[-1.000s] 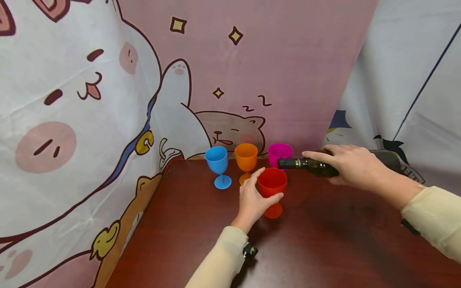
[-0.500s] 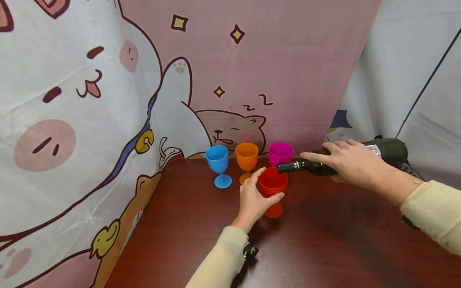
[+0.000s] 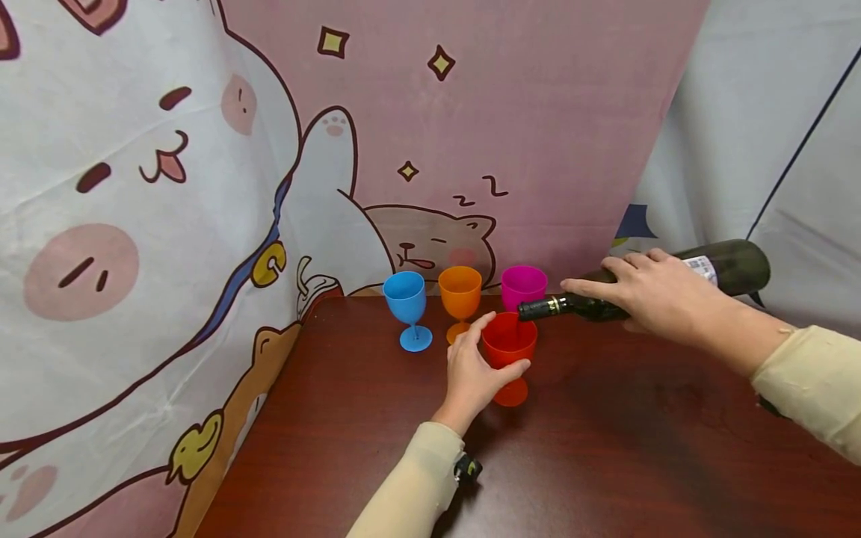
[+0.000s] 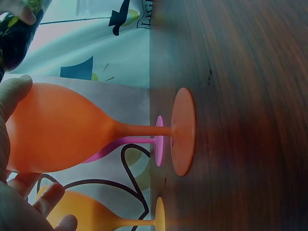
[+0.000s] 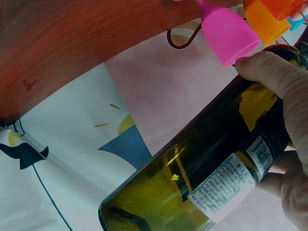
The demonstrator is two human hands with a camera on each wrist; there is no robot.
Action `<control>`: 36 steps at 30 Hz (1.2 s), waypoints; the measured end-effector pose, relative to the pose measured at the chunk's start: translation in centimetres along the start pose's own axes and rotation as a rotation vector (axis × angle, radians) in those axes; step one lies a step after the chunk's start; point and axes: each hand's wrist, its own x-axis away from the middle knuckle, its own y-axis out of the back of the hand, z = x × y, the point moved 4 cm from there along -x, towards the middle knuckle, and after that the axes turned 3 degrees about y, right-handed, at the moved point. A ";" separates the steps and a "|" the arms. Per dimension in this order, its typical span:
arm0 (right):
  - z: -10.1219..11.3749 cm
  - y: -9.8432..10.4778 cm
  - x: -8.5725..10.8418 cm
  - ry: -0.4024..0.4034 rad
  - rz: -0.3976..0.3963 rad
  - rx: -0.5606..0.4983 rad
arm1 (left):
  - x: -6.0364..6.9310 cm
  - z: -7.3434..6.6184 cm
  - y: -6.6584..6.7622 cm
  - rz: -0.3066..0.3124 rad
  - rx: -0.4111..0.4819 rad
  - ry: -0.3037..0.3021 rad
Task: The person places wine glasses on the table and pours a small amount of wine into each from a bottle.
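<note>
A red goblet (image 3: 509, 340) stands upright on the dark wooden table (image 3: 377, 426). My left hand (image 3: 469, 371) holds its bowl, thumb on the near side and fingers on the far side; the left wrist view shows this goblet (image 4: 62, 127) as orange-red. With my right hand (image 3: 662, 302) I grip a dark green wine bottle (image 3: 729, 269) around its body. The bottle is tilted, base higher than neck, its mouth just over the goblet's rim. A thin dark red stream runs from the mouth into the bowl. In the right wrist view, liquid and a white label show on the bottle (image 5: 192, 178).
Behind the red goblet stand a blue goblet (image 3: 406, 299), an orange goblet (image 3: 460, 291) and a magenta goblet (image 3: 524, 284), in a row near the table's back edge. A printed cartoon cloth (image 3: 558, 134) hangs close behind and to the left.
The base of the wine bottle has risen, steepening its tilt, while its mouth stays over the red goblet. A dark stream has appeared at the mouth. My left hand and the goblets keep their places.
</note>
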 end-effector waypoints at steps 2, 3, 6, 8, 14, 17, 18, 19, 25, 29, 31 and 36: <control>0.0 0.1 -0.1 0.000 0.010 0.009 | 0.0 0.0 0.0 -0.005 -0.004 -0.002; 0.0 0.2 -0.1 0.000 0.014 0.014 | 0.0 0.0 0.0 -0.007 -0.007 -0.003; 0.0 0.3 -0.1 0.002 0.017 0.026 | 0.0 -0.1 0.1 -0.011 -0.012 0.002; 0.0 0.4 -0.1 0.002 0.015 0.029 | 0.1 -0.1 0.0 -0.010 -0.012 0.008; -0.1 0.5 -0.1 0.001 0.023 0.031 | 0.1 0.1 0.0 -0.006 -0.004 0.018; -0.2 0.5 -0.1 -0.003 0.035 0.033 | 0.1 0.1 0.0 -0.006 -0.005 0.018; -0.2 0.5 -0.1 -0.004 0.040 0.034 | 0.1 0.1 0.0 -0.006 -0.006 0.018; -0.2 0.5 -0.1 -0.004 0.044 0.034 | 0.1 0.1 0.0 -0.006 -0.005 0.018; -0.1 0.6 -0.2 -0.007 0.061 0.038 | 0.1 0.1 0.0 -0.010 -0.006 0.008; 0.0 0.7 -0.4 -0.007 0.065 0.037 | 0.1 0.1 0.0 -0.009 -0.001 0.004; 0.1 0.7 -0.4 -0.004 0.063 0.041 | 0.0 0.1 0.0 -0.009 0.004 0.000; 0.4 0.7 -0.5 0.010 0.064 0.049 | 0.0 0.1 -0.1 -0.012 0.004 -0.013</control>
